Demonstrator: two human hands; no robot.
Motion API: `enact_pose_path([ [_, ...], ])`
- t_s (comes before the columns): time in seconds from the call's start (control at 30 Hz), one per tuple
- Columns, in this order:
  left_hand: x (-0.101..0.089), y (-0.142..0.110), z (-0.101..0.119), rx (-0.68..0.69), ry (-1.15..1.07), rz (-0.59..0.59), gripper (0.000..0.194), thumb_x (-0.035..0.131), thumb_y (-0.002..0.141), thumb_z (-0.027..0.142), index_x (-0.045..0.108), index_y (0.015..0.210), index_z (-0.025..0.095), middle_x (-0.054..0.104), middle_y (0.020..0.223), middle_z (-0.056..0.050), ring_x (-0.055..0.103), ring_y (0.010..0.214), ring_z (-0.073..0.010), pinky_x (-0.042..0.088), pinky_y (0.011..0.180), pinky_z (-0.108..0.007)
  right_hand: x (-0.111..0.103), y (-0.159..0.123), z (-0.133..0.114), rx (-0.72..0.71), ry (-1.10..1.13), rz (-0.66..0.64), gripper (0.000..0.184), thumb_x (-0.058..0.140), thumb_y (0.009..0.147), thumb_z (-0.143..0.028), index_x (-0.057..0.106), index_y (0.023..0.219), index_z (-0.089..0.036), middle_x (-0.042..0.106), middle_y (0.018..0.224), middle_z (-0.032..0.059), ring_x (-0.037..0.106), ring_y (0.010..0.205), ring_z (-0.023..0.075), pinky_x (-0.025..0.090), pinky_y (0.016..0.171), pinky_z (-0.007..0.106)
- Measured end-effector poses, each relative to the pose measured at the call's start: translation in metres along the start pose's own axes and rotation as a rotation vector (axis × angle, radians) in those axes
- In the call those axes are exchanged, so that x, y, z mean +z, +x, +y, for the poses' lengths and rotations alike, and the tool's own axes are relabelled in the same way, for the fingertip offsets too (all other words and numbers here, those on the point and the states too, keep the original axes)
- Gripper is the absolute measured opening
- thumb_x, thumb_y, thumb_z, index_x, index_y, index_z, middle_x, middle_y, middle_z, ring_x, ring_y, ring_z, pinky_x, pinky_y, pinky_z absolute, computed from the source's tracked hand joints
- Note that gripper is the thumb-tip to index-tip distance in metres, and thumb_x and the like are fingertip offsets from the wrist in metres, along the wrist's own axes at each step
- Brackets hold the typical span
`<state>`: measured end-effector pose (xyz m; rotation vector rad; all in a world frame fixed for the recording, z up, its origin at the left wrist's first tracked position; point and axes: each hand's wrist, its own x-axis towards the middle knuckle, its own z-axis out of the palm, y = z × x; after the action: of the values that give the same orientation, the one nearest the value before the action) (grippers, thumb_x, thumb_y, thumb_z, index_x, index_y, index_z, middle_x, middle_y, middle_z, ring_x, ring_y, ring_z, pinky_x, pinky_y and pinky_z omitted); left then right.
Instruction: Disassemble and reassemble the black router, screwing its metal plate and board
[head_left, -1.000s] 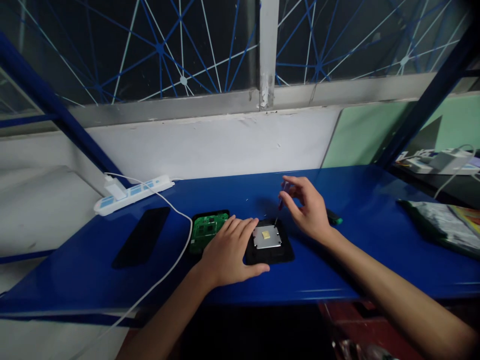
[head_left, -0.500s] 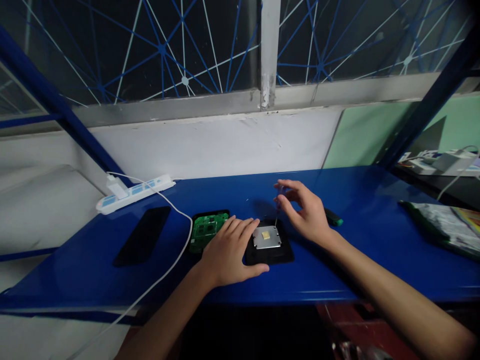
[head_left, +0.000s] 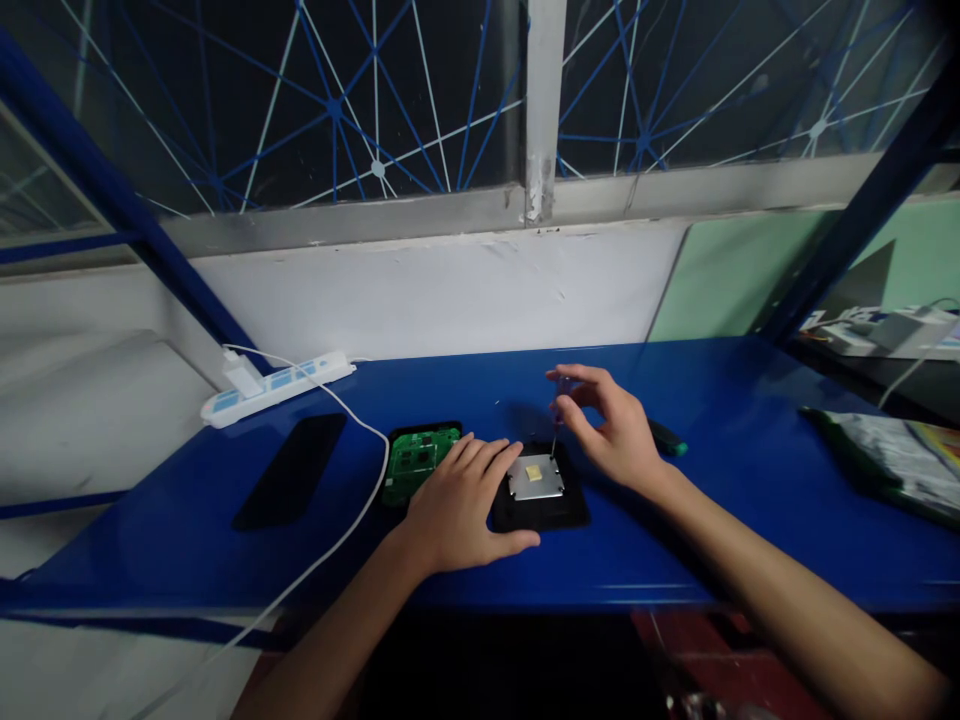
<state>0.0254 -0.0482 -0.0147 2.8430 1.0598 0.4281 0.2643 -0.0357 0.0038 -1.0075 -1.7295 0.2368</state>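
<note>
My blue desk (head_left: 465, 392) carries a green circuit board (head_left: 409, 465) in a black case. Left of that board lie a white cable (head_left: 385, 464), a flat black slab (head_left: 291, 472) and, farther back, a white power strip (head_left: 279, 388). Right of it lie a black cover (head_left: 574, 508), a green-tipped dark object (head_left: 666, 438) and, farthest, a plastic packet (head_left: 892, 458).

Dim light, faint glare on blue tabletop (head_left: 735, 400), soft shadows, blurred edges
</note>
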Motion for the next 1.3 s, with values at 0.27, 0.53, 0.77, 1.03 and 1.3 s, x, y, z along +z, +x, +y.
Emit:
enact_pose_path([
  [0.27, 0.0009, 0.0002, -0.0007, 0.003, 0.018, -0.001, 0.091, 0.067, 0.077, 0.072, 0.041, 0.148, 0.021, 0.053, 0.147, -0.015, 0.048, 0.136, -0.0385, 0.028, 0.120, -0.059, 0.0005, 0.0035, 0.0017, -0.027, 0.061, 0.047, 0.024, 0.063, 0.095, -0.029, 0.061, 0.119, -0.026, 0.063, 0.099, 0.0039, 0.067, 0.083, 0.0171, 0.059, 0.077, 0.035],
  [0.53, 0.0004, -0.0001, 0.0004, 0.002, 0.015, -0.009, 0.091, 0.065, 0.078, 0.073, 0.043, 0.148, 0.019, 0.053, 0.147, -0.015, 0.048, 0.137, -0.0379, 0.026, 0.121, -0.056, 0.0017, -0.0003, -0.0024, 0.029, 0.045, -0.005, 0.026, 0.058, 0.098, -0.031, 0.059, 0.124, -0.026, 0.069, 0.100, 0.0041, 0.070, 0.078, 0.0166, 0.060, 0.078, 0.037],
  [0.77, -0.0003, -0.0006, 0.0013, 0.004, 0.036, -0.010, 0.090, 0.064, 0.079, 0.074, 0.044, 0.146, 0.017, 0.053, 0.147, -0.015, 0.048, 0.135, -0.0376, 0.026, 0.121, -0.055, 0.0028, 0.0015, 0.0025, 0.012, 0.071, 0.052, 0.024, 0.067, 0.093, -0.034, 0.061, 0.115, -0.025, 0.066, 0.094, 0.0029, 0.068, 0.082, 0.0177, 0.059, 0.075, 0.035],
  [1.03, -0.0008, 0.0009, 0.0016, -0.001, 0.052, -0.014, 0.089, 0.065, 0.079, 0.073, 0.045, 0.145, 0.017, 0.053, 0.148, -0.014, 0.049, 0.135, -0.0359, 0.026, 0.121, -0.053, 0.0013, 0.0049, -0.0010, 0.055, 0.062, 0.056, 0.023, 0.067, 0.093, -0.035, 0.064, 0.113, -0.023, 0.070, 0.092, 0.0026, 0.069, 0.076, 0.0164, 0.058, 0.073, 0.032],
  [1.3, 0.0003, -0.0001, 0.0009, -0.008, 0.040, -0.012, 0.088, 0.064, 0.079, 0.074, 0.045, 0.145, 0.018, 0.053, 0.148, -0.013, 0.048, 0.136, -0.0358, 0.025, 0.122, -0.054, 0.0017, 0.0021, -0.0056, 0.131, 0.190, -0.131, 0.030, 0.048, 0.102, -0.034, 0.055, 0.130, -0.026, 0.073, 0.107, 0.0059, 0.073, 0.084, 0.0173, 0.060, 0.076, 0.035],
])
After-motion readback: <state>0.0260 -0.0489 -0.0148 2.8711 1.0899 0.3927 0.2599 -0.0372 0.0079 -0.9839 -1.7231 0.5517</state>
